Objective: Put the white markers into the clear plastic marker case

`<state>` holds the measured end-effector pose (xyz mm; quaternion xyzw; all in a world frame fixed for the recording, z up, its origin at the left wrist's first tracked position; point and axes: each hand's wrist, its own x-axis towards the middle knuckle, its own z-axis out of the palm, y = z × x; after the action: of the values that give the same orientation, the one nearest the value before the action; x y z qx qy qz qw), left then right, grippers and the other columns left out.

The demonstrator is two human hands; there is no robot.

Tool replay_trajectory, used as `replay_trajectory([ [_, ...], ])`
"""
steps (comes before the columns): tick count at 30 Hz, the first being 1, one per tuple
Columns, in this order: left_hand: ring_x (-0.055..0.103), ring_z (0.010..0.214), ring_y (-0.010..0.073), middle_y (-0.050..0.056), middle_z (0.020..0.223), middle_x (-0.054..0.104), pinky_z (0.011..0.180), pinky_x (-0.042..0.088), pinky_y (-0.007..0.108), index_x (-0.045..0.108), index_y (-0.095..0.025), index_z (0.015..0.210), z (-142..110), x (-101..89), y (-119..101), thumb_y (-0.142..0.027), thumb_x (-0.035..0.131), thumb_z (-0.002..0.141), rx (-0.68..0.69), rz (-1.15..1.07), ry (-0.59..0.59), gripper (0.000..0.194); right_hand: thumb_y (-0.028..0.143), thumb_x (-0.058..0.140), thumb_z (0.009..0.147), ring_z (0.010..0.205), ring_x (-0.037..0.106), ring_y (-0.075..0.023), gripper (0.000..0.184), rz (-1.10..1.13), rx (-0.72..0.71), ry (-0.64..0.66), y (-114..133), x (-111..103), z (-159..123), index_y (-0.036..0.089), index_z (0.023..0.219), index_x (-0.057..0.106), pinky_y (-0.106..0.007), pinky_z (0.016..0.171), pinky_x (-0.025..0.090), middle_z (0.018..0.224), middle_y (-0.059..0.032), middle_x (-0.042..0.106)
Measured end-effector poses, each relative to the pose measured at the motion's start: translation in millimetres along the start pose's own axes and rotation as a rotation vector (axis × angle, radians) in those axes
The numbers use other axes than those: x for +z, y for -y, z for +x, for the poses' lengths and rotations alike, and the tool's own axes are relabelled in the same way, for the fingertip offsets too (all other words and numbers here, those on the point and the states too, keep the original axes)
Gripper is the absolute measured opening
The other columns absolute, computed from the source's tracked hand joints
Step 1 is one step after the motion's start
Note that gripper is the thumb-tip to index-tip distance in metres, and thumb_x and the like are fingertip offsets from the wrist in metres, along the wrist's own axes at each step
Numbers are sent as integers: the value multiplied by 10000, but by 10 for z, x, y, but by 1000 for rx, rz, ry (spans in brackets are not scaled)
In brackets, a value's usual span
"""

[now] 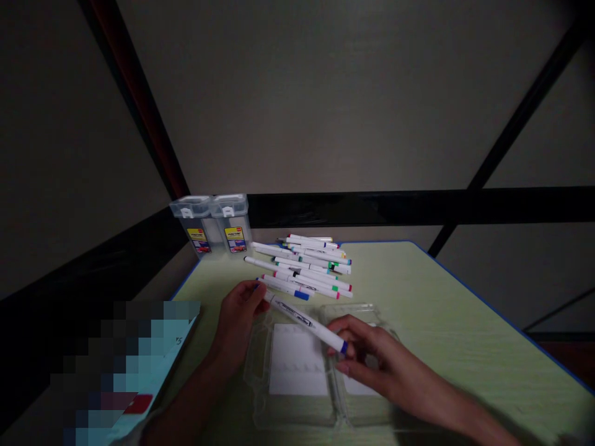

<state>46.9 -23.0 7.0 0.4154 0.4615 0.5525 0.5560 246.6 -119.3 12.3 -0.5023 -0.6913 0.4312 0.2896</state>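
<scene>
White-barrelled marker (pixel 304 320): above open transparent plastic case (pixel 297 417), inward of table's (pixel 441 322) left edge. Left hand (pixel 238 314): fingertips pinched on its far end. Right hand (pixel 372 348): thumb parted from fingers, near end; grip unclear. Probably light, stiff, slick; best held mid-barrel.

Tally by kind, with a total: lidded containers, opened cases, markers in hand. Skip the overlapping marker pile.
Lidded containers: 2
Opened clear case: 1
Marker in the left hand, white: 1
Total: 4
</scene>
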Motion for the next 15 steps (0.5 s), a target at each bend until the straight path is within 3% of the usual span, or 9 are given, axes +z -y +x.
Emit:
replay_trajectory([
  [3,484,525,61,-12,626,586,509,420,172,603,-114,710,13,-18,6,-317,703,536,9,8,-37,286,196,535,777,682,466,-99,313,24,-5,74,-18,69,-25,217,1068,421,-211,594,391,875,10,543],
  [6,483,531,68,-6,625,582,511,419,180,613,-114,710,17,-21,8,-329,703,535,4,15,-46,291,176,531,775,708,478,-102,287,-24,-17,90,-32,65,-27,219,1042,436,-214,619,406,875,11,544],
  [15,501,570,86,-2,658,589,527,410,191,611,-118,756,27,-24,80,-357,664,584,-24,87,60,299,237,505,808,798,522,-129,211,-156,9,134,-26,-186,-116,225,1019,518,-282,733,432,955,-14,553],
])
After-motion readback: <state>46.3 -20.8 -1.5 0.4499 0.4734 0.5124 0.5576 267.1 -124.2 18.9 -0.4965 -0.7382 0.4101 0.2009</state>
